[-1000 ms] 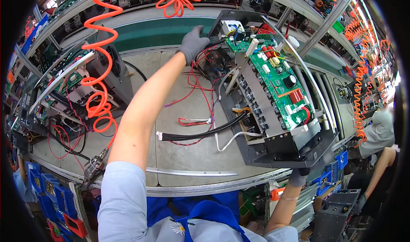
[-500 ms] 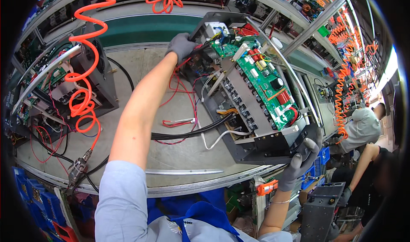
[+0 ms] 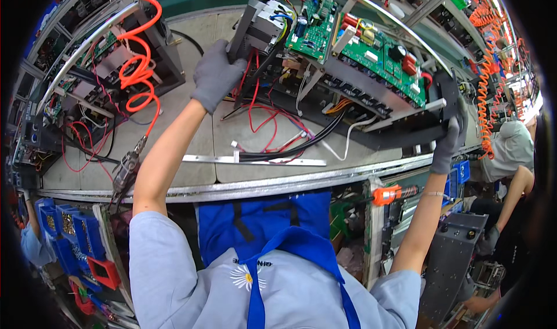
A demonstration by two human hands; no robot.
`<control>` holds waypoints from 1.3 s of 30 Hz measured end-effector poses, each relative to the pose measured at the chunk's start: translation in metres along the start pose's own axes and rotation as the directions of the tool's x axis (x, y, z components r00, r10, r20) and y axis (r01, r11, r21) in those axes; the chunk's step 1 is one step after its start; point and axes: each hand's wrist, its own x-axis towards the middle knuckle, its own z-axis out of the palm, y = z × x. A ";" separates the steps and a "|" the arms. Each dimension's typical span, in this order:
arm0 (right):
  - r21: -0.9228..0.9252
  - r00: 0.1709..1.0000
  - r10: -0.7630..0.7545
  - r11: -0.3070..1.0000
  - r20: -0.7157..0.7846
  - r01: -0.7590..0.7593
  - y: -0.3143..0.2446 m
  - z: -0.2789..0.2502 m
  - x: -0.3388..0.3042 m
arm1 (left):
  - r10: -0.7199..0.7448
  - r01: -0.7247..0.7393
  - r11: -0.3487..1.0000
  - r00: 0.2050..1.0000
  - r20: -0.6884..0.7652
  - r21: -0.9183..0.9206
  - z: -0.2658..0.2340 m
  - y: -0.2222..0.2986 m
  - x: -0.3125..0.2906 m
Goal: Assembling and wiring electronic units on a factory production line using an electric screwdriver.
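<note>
Head view shows the black open-framed electronics chassis with green circuit boards (image 3: 360,68) now swung closer and lying across the upper centre of the frame. I see my grey-gloved left hand (image 3: 216,75) clamped on its upper-left corner and my right hand (image 3: 448,149) gripping its right end. With both ends held, I judge the unit is being turned over the grey workbench (image 3: 191,149), red and black loose wires (image 3: 272,134) trailing beneath.

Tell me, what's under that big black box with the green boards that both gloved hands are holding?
Under the black chassis run red wires, black cables and a white cable over the workbench. Its underside is hidden.
</note>
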 end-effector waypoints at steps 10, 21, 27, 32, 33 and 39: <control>0.000 0.962 0.016 1.000 -0.274 -0.016 0.004 0.027 0.004 | -0.095 0.093 0.994 0.995 -0.036 -0.050 -0.030 0.010 -0.075; 0.042 0.945 0.119 0.993 -0.303 -0.112 -0.043 0.033 -0.027 | 0.018 0.009 0.860 0.999 0.047 -0.511 -0.018 -0.011 -0.030; -0.521 0.941 -0.251 0.847 -0.228 0.100 -0.093 0.074 -0.128 | -0.064 -0.103 0.941 0.881 -0.469 -0.323 -0.018 0.018 -0.176; -0.447 0.948 0.155 0.894 0.277 -0.015 -0.072 0.133 -0.193 | 0.402 -0.405 0.898 0.914 -0.053 -0.171 0.034 0.038 -0.245; -0.448 0.950 0.159 0.893 0.267 -0.024 -0.072 0.141 -0.200 | 0.417 -0.405 0.895 0.908 0.030 -0.189 0.035 0.048 -0.247; -0.717 0.705 0.455 0.688 0.544 0.109 -0.069 0.136 -0.205 | 0.542 -0.516 0.834 0.832 0.120 -0.194 0.050 0.074 -0.227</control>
